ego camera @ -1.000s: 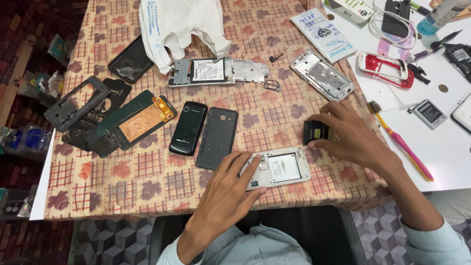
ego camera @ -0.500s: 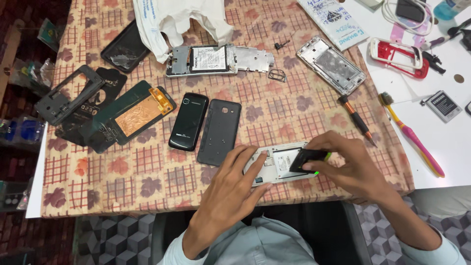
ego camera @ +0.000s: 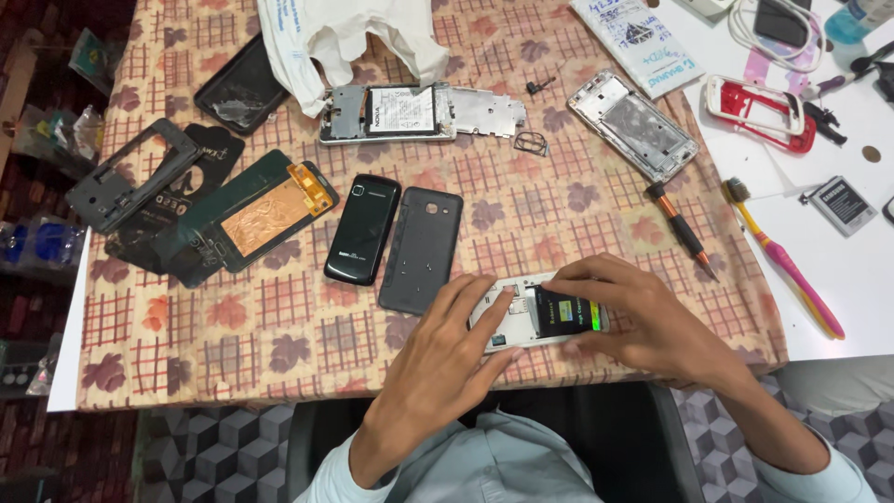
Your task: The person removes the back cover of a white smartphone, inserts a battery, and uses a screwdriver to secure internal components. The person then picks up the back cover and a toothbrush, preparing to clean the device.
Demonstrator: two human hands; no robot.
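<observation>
The table (ego camera: pixel 186 326) wears a checked, leaf-printed cloth. On it lie a black phone (ego camera: pixel 362 229), a dark back cover (ego camera: pixel 421 250), phone frames (ego camera: pixel 635 126), a screwdriver (ego camera: pixel 680 229), a toothbrush (ego camera: pixel 787 265) and a white bag (ego camera: pixel 349 33).

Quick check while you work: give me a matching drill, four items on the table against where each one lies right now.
Items:
1. black battery
2. toothbrush
3. screwdriver
4. white plastic bag

Places:
A. far edge of the checked cloth
B. on the white surface at the right
C. on the cloth, beyond the right hand
D. in the open white phone, under the right hand's fingers

Pairs: 1-D, 2-B, 3-C, 4-A
</observation>
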